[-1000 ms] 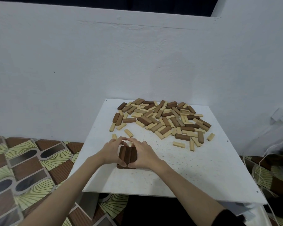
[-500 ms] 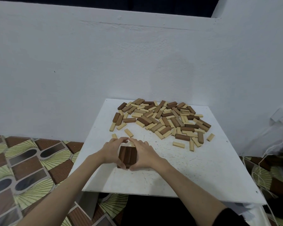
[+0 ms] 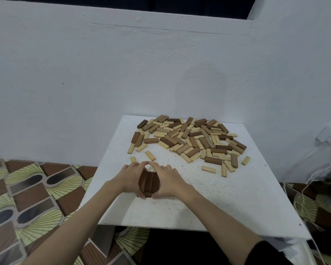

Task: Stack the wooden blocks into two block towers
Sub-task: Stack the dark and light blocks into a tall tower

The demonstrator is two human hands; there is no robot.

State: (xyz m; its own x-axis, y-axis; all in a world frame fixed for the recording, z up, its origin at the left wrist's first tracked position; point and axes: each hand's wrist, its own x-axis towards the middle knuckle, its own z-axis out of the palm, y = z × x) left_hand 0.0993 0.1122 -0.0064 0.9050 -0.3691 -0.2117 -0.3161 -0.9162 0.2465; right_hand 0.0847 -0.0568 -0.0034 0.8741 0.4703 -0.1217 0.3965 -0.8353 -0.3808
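A low stack of dark brown blocks point(image 3: 149, 183) stands near the front left of the white board point(image 3: 208, 203), three blocks side by side on its top layer. My left hand point(image 3: 131, 179) presses its left side and my right hand point(image 3: 167, 181) presses its right side, fingers curved round the far ends and thumbs at the near corners. The fingertips nearly meet behind the stack. A heap of loose dark and pale wooden blocks point(image 3: 189, 140) lies spread across the back of the board.
Single pale blocks point(image 3: 150, 155) lie just beyond my hands, and others point(image 3: 208, 169) lie to the right. A white wall rises directly behind the board. Patterned floor tiles point(image 3: 36, 197) lie to the left. Cords and a bag point(image 3: 321, 169) sit at the right.
Both hands stay cupped round the dark stack and have squeezed it slightly tighter. The thumbs have shifted toward the near corners. The loose heap has not moved.
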